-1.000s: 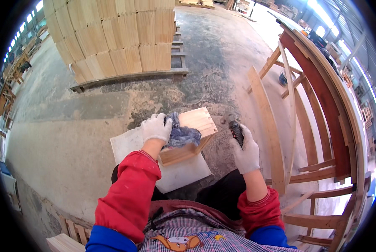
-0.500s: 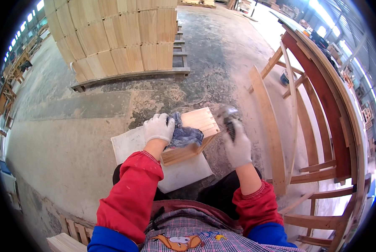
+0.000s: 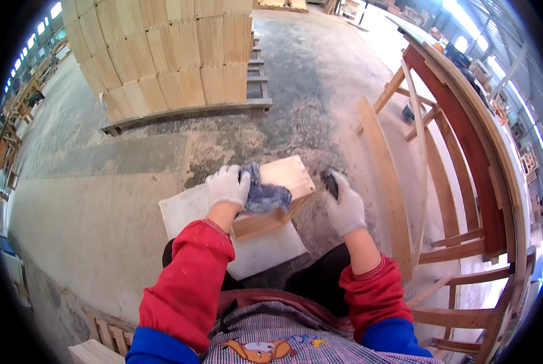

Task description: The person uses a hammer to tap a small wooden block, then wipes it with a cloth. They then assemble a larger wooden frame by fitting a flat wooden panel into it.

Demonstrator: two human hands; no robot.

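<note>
A light wooden box with jointed corners sits tilted in front of me, over a white board on the floor. Crumpled blue-grey cloth covers part of its left side. My left hand, in a white glove, has its fingers curled on that cloth at the box's left end. To the right of the box, apart from it, my gloved right hand is wrapped round the black grip of a hammer. The hammer's head is hard to make out at this moment.
A tall stack of pale wooden boxes stands on a pallet at the far left. Close on the right are a long wooden frame and a leaning plank. Slatted wood lies at lower left.
My right hand has turned the hammer, so its shiny head, seen before above the grip, no longer shows clearly. The left hand, cloth and box have hardly moved.
</note>
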